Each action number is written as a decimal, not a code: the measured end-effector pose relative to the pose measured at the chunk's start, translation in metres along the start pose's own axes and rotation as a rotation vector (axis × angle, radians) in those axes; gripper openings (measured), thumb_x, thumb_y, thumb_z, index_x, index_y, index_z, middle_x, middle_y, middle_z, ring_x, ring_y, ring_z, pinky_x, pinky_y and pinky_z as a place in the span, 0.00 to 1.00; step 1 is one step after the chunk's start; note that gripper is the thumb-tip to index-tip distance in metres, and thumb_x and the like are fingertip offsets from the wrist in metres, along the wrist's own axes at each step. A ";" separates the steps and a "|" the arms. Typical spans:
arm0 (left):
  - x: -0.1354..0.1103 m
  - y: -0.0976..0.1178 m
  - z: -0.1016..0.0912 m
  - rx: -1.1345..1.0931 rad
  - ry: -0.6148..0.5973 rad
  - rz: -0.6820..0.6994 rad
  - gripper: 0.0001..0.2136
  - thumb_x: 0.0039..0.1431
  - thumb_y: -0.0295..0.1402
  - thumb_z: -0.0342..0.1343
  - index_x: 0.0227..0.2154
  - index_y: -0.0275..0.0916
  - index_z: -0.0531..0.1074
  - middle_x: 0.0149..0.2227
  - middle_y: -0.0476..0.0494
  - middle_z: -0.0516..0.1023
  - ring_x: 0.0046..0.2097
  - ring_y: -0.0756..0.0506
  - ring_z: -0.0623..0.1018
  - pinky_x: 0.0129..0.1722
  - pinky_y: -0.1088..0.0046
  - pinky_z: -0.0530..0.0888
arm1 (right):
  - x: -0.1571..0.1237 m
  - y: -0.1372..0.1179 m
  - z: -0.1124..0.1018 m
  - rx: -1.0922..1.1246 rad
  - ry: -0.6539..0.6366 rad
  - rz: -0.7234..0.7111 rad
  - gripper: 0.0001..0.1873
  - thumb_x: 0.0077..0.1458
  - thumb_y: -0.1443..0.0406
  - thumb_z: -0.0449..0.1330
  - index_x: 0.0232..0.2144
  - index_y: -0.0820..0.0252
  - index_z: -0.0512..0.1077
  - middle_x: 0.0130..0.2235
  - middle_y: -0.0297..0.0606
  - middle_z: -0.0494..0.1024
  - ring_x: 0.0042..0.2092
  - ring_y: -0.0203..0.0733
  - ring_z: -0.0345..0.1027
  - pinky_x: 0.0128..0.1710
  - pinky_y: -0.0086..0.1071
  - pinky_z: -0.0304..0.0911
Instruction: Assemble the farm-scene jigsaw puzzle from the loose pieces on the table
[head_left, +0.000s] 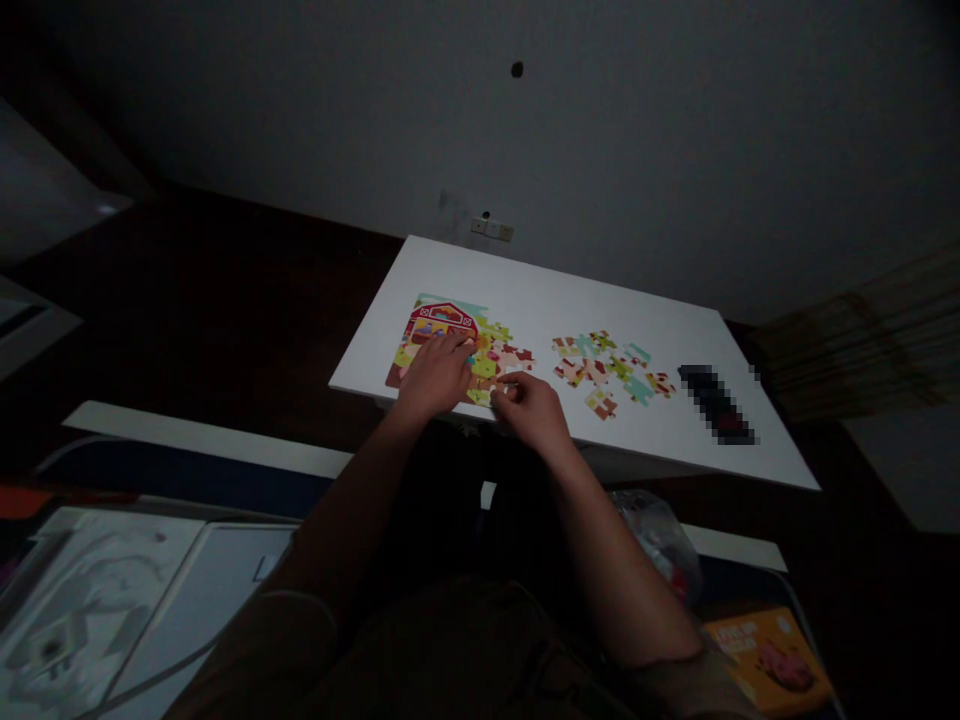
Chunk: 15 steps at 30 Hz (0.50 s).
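A partly joined jigsaw puzzle [444,315] with a red barn lies at the left part of the white table [517,285]. My left hand [441,372] rests flat over its middle, fingers stretched out, covering part of the picture. At the puzzle's lower right edge, my right hand [536,408] is closed, thumb and fingers pinched on a puzzle piece [512,392] that is mostly hidden. Joined brown-and-white pieces [517,357] stick out just above that hand. Farther right lies a spread of loose puzzle pieces [600,368], coloured green, pale blue and brown.
A dark pixelated object [716,405] lies at the table's right. Below the table's near edge are an orange box [772,655], a clear plastic bag [660,535] and a white box [202,590]. The wall with sockets [492,229] stands behind the table.
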<state>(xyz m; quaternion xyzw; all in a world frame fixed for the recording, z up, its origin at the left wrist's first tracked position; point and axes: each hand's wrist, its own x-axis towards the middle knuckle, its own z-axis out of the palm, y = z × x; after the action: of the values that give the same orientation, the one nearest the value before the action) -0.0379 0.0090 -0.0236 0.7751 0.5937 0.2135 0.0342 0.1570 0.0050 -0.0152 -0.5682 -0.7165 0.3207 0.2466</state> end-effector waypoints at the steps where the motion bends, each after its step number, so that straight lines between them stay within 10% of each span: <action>1: 0.000 0.000 0.000 0.001 -0.001 -0.002 0.19 0.65 0.31 0.46 0.57 0.41 0.67 0.61 0.40 0.66 0.60 0.40 0.65 0.62 0.56 0.57 | 0.001 -0.002 -0.001 -0.061 0.006 -0.025 0.13 0.53 0.58 0.58 0.40 0.53 0.76 0.28 0.35 0.79 0.31 0.45 0.73 0.33 0.37 0.65; 15: -0.001 -0.005 0.006 0.022 0.048 0.019 0.18 0.64 0.32 0.48 0.56 0.41 0.67 0.59 0.39 0.68 0.59 0.39 0.66 0.62 0.56 0.59 | 0.008 -0.010 0.002 -0.442 0.062 -0.015 0.23 0.52 0.47 0.60 0.42 0.57 0.70 0.30 0.44 0.77 0.32 0.52 0.71 0.31 0.37 0.58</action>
<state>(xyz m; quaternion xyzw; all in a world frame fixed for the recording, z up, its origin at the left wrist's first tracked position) -0.0401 0.0109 -0.0303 0.7756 0.5893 0.2258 0.0092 0.1475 0.0110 -0.0095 -0.6127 -0.7657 0.1364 0.1401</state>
